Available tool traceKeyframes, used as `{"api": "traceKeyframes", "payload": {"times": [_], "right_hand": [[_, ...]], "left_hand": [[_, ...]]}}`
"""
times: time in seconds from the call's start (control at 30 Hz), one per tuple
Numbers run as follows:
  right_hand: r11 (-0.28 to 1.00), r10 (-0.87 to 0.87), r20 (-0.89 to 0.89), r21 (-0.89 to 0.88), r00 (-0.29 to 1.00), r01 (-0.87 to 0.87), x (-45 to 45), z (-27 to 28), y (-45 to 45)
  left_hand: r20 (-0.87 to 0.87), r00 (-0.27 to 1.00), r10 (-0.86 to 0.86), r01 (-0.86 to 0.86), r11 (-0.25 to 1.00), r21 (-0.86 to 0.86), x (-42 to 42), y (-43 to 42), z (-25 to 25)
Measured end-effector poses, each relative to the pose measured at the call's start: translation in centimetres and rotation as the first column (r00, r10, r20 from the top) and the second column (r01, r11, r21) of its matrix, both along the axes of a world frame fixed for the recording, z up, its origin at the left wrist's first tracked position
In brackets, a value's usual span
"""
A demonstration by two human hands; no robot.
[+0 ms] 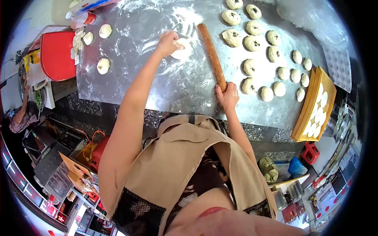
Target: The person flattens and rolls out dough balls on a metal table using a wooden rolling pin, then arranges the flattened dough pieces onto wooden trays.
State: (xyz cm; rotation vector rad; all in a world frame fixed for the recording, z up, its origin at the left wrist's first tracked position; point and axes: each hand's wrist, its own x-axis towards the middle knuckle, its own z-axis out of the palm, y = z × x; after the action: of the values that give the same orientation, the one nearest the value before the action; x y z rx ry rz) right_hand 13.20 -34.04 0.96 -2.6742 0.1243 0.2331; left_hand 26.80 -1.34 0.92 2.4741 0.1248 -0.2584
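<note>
My left hand (169, 43) is closed at the left edge of a flat, round piece of dough (182, 49) on the floured metal table (130, 59); its fingertips pinch the dough's edge. Under my right hand (228, 96) is the near end of a wooden rolling pin (212, 53), which lies at a slant on the table with its far end pointing away from me. To the right of the pin are rows of dough balls, several with dark specks on top, such as one dough ball (252, 43). A lone dough ball (103, 66) rests on the left side.
A wooden tray (303, 122) holding pale dough rounds stands at the table's right edge. Beyond it lies a white moulded sheet (339, 70). A red stool (58, 56) and a bottle (80, 17) are at the left. Another person's arm (23, 104) shows far left.
</note>
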Motion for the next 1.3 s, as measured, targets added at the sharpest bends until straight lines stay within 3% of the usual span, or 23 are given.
{"api": "traceKeyframes", "payload": {"times": [0.03,0.07,0.1,0.17,0.2,0.27,0.3,0.37,0.43,0.5,0.53,0.57,0.63,0.7,0.77,0.83,0.9,0.97,1.0,1.03,1.07,1.17,1.3], "right_hand": [[1.000,-0.004,0.009,-0.001,1.000,0.004,0.1,0.0,0.0],[1.000,-0.004,0.005,-0.004,1.000,0.004,0.1,0.0,0.0],[1.000,-0.004,-0.004,-0.007,1.000,0.004,0.0,-0.1,-0.1],[1.000,-0.005,0.001,0.004,1.000,0.005,0.0,-0.1,-0.1],[1.000,-0.005,0.011,0.016,1.000,0.005,0.0,-0.1,-0.1],[1.000,-0.003,0.023,0.013,1.000,0.003,-0.1,0.2,0.1],[1.000,-0.002,0.041,0.013,0.999,0.002,0.1,0.1,0.1],[1.000,0.018,0.062,-0.010,0.998,-0.017,0.2,-0.3,0.0],[0.998,0.060,0.079,-0.036,0.995,-0.057,-0.5,-0.4,-0.3],[0.982,0.174,0.149,0.046,0.973,-0.183,-0.3,-0.2,-1.3],[0.970,0.221,0.207,0.050,0.953,-0.236,-0.4,0.0,-1.6],[0.956,0.270,0.216,0.053,0.938,-0.287,-0.4,1.3,-1.4],[0.919,0.325,0.303,0.122,0.896,-0.374,0.2,2.5,-0.1],[0.913,0.310,0.237,0.196,0.921,-0.358,1.5,2.8,2.6],[0.856,0.440,0.310,0.139,0.843,-0.498,3.5,3.5,4.7],[0.819,0.530,0.352,0.025,0.772,-0.573,4.6,4.5,6.8],[0.775,0.592,0.361,-0.012,0.720,-0.631,4.8,4.7,7.6],[0.734,0.643,0.365,-0.046,0.673,-0.677,4.7,4.3,8.0],[0.701,0.678,0.327,-0.020,0.658,-0.713,4.3,3.5,8.0],[0.666,0.713,0.289,0.008,0.639,-0.746,4.0,2.8,8.0],[0.670,0.713,0.280,0.000,0.643,-0.742,3.7,1.7,8.5],[0.793,0.609,0.232,-0.165,0.759,-0.586,7.1,0.9,13.6],[0.877,0.479,0.351,-0.146,0.804,-0.459,14.3,-0.5,17.3]], "left_hand": [[-0.129,0.991,-0.020,-0.013,0.969,-0.247,0.3,0.2,-0.5],[0.127,0.992,-0.011,0.055,0.936,-0.348,-0.8,-0.3,-1.3],[0.128,0.992,-0.016,0.060,0.935,-0.350,-2.0,-0.9,-1.0],[0.617,0.742,-0.260,0.349,0.937,-0.024,-5.4,-2.1,-0.2],[0.617,0.743,-0.258,0.349,0.937,-0.028,-6.8,-2.4,-0.2],[0.528,0.673,-0.518,0.431,0.855,0.289,-9.0,-2.7,-0.6],[0.533,0.670,-0.517,0.433,0.855,0.285,-8.8,-3.6,-0.1],[0.369,0.878,-0.305,0.209,0.938,0.277,-8.5,-6.5,1.2],[0.306,0.894,-0.328,0.210,0.909,0.361,-8.4,-6.8,-0.6],[0.180,0.821,-0.542,0.452,0.808,0.377,-8.7,-5.2,-1.1],[0.105,0.698,-0.709,0.601,0.659,0.453,-9.4,-3.2,-0.6],[0.110,0.720,-0.685,0.580,0.682,0.446,-10.4,-1.5,-0.1],[0.150,0.548,-0.823,0.767,0.565,0.305,-12.0,1.4,0.6],[0.163,0.609,-0.776,0.736,0.630,0.249,-13.3,0.6,0.5],[-0.089,0.722,-0.687,0.676,0.672,0.303,-13.5,-1.0,1.6],[-0.062,0.742,-0.668,0.654,0.700,0.287,-15.4,-0.9,-0.2],[0.279,0.565,-0.776,0.696,0.630,0.344,-18.6,-0.3,-1.4],[0.326,0.691,-0.646,0.584,0.764,0.275,-22.2,-0.3,5.1],[0.087,0.848,-0.523,0.466,0.814,0.346,-22.4,-0.1,6.2],[-0.147,0.968,-0.205,0.249,0.866,0.433,-20.1,-0.2,10.1],[-0.149,0.968,-0.201,0.246,0.871,0.425,-19.9,0.4,8.7],[0.213,0.974,0.076,-0.180,0.832,0.525,-15.9,4.1,0.7],[0.319,0.922,0.221,-0.358,0.801,0.479,-11.5,5.7,0.0]]}}
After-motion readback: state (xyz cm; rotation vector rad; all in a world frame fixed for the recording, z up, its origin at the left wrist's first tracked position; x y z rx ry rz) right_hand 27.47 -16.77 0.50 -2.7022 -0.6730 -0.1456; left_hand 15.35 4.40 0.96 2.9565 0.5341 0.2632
